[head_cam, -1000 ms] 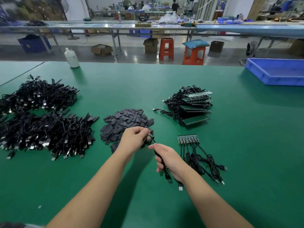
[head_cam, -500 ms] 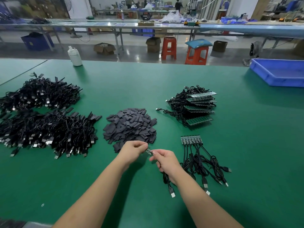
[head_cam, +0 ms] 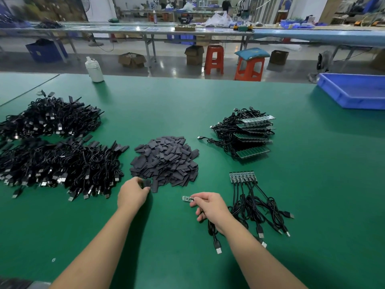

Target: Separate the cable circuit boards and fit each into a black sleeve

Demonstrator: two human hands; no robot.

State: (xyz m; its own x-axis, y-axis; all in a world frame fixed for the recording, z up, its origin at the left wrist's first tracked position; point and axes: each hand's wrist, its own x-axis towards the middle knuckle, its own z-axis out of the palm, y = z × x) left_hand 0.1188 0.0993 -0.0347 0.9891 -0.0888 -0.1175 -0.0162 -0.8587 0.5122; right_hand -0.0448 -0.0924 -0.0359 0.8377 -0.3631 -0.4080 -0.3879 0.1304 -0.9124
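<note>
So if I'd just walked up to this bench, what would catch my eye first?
Probably the two hands near the front: the right hand pinches a small circuit board on its cable, while the left hand grips a sleeve at the near edge of the dark sleeve pile mid-table. Next, the big heaps of black cables on the left.

No legible text, label, brand, number or sign appears on any item; circuit-board markings are too small to read.
</note>
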